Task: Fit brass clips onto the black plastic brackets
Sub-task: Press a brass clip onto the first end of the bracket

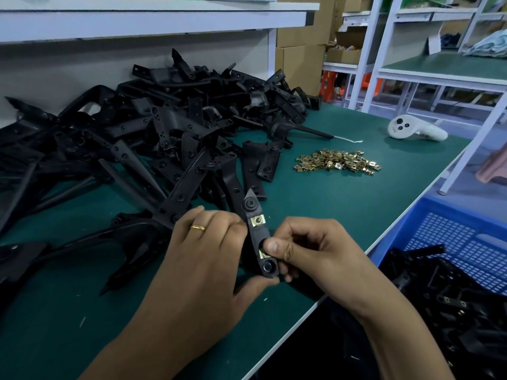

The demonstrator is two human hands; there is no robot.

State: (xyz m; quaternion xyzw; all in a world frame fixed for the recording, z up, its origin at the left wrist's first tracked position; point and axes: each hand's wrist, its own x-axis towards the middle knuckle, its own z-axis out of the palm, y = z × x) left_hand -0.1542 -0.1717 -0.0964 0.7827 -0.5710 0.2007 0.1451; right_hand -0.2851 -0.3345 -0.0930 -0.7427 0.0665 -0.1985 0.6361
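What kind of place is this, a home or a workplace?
Most likely a small factory assembly bench: a heap of black brackets on a green mat, a pile of brass clips, and a blue crate beside it.

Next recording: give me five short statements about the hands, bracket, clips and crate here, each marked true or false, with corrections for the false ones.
1. Both hands hold one bracket. True: the left hand and right hand grip it.
2. The bracket carries no clip yet. False: a fitted clip sits on its upper part, and the right thumb presses a second clip lower down.
3. The loose clips lie in the crate. False: they are piled on the green table.
4. The blue crate holds black parts. True.
5. The ring is on the right hand. False: the left.
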